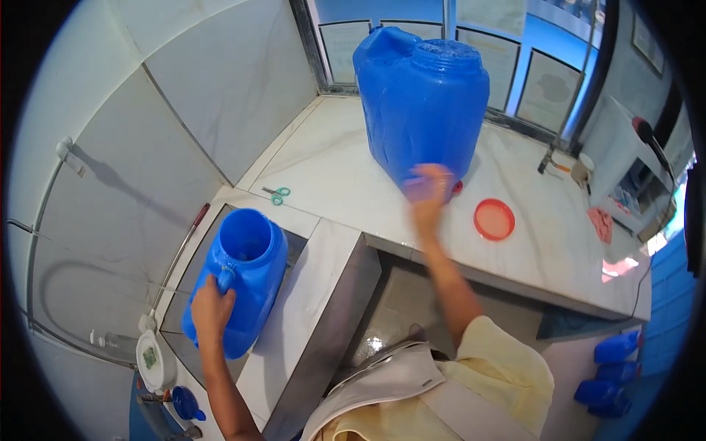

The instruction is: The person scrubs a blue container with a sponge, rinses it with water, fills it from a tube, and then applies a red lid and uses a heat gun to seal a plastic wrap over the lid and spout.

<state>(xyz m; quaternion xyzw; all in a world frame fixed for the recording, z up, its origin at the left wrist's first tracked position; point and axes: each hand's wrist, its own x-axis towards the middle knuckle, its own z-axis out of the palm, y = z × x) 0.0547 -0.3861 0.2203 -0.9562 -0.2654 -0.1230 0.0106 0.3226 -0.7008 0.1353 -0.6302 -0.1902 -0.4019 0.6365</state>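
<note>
My left hand (212, 306) is closed around the handle of a blue plastic jug (242, 331), whose wide round mouth is uncovered; the jug sits in a recess of the tiled counter. A larger blue plastic container (422, 105) stands on the counter by the window, its threaded mouth uncovered and wet. Blurred by motion, my right hand (430, 184) is in front of the lower part of that container; whether it touches it cannot be told. A red round lid (494, 219) lies on the counter to the right. Part of a small red piece (457, 187) shows beside my right hand.
Green-handled scissors (277, 195) lie near the recess. A long rod with a red handle (190, 237) leans along the left wall. A white tub (156, 361) and a blue lid (187, 402) are at lower left. Several small blue bottles (616, 342) stand at lower right.
</note>
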